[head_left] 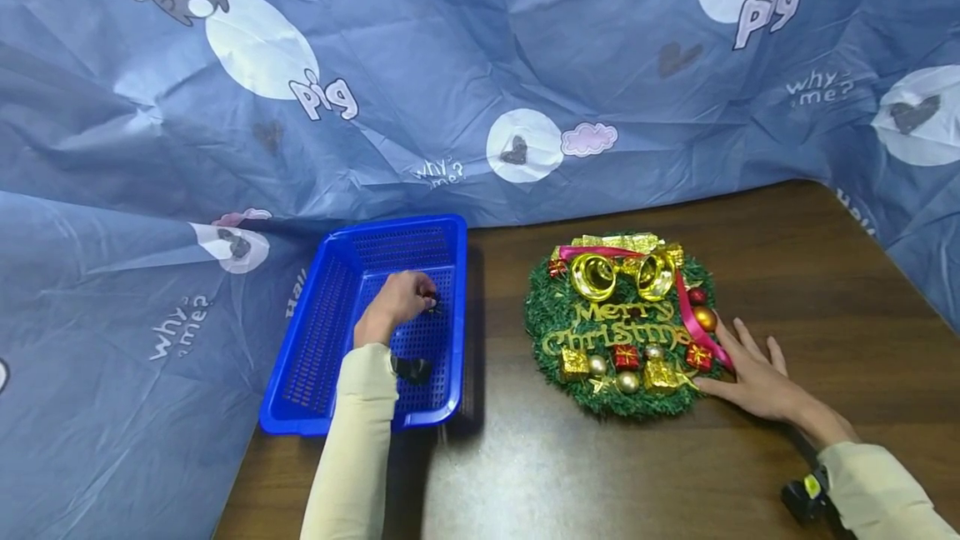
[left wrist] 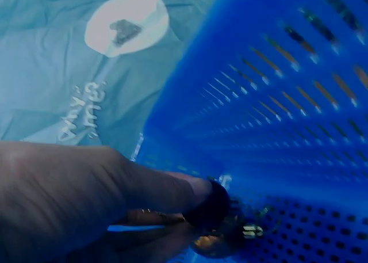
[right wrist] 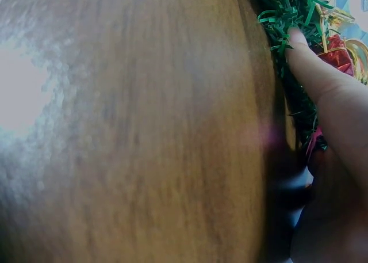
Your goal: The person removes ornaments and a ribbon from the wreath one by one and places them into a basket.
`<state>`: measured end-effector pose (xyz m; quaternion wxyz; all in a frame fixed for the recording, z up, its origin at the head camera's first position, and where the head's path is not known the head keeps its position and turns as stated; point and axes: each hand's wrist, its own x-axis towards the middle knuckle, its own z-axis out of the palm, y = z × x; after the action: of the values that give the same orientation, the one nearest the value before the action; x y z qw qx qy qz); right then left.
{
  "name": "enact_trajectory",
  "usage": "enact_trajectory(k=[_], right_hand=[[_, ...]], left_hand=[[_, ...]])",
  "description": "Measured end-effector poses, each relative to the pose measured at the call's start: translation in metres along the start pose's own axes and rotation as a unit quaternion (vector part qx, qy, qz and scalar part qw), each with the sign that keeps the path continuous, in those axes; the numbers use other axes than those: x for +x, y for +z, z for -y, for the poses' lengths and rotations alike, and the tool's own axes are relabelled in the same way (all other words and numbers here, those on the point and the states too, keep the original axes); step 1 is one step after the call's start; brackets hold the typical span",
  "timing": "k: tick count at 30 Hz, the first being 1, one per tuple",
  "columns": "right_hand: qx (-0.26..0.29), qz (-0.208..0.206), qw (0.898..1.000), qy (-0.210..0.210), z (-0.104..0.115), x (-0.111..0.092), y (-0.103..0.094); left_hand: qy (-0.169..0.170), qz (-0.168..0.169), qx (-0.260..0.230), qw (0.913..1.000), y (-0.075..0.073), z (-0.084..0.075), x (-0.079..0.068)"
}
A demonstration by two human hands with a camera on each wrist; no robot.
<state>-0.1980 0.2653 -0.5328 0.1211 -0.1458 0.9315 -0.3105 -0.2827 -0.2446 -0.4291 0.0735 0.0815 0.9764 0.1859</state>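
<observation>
My left hand [head_left: 401, 302] reaches down into the blue plastic basket [head_left: 459, 340]. Between its thumb and fingers it pinches a small dark round bauble [left wrist: 210, 208]; a second shiny bauble [left wrist: 211, 246] with a coppery glint is right below, and whether the hand holds that one too is unclear. My right hand [head_left: 761, 382] lies at the right edge of a green Christmas wreath [head_left: 551, 348], fingers spread, the thumb touching the tinsel. The wreath carries gold bells [head_left: 594, 277], "Merry Christmas" lettering, small gift boxes, balls and a pink ribbon [head_left: 686, 302].
Basket and wreath stand apart on a brown wooden table [head_left: 525, 473], the basket on the left. A blue printed cloth [head_left: 420, 65] hangs behind and along both sides. Dark wrist cameras sit at both cuffs, the left one [head_left: 412, 370] over the basket.
</observation>
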Motion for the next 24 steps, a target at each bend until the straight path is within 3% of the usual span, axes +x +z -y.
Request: enact_trajectory(k=[9,16,19,24], right_hand=[[0.008,0.002,1.000,0.003,0.000,0.001,-0.001],[0.012,0.002,1.000,0.003,0.000,0.001,-0.001],[0.011,0.002,1.000,0.003,0.000,0.001,-0.001],[0.008,0.001,1.000,0.004,0.000,0.001,0.000]], left_hand=[[-0.062,0.043,0.059,0.9954,0.007,0.007,-0.001],[-0.107,0.065,0.058,0.9904,0.009,0.011,0.001],[-0.119,0.068,0.058,0.9889,0.009,0.011,0.001],[-0.108,0.066,0.063,0.9899,0.007,0.011,0.000]])
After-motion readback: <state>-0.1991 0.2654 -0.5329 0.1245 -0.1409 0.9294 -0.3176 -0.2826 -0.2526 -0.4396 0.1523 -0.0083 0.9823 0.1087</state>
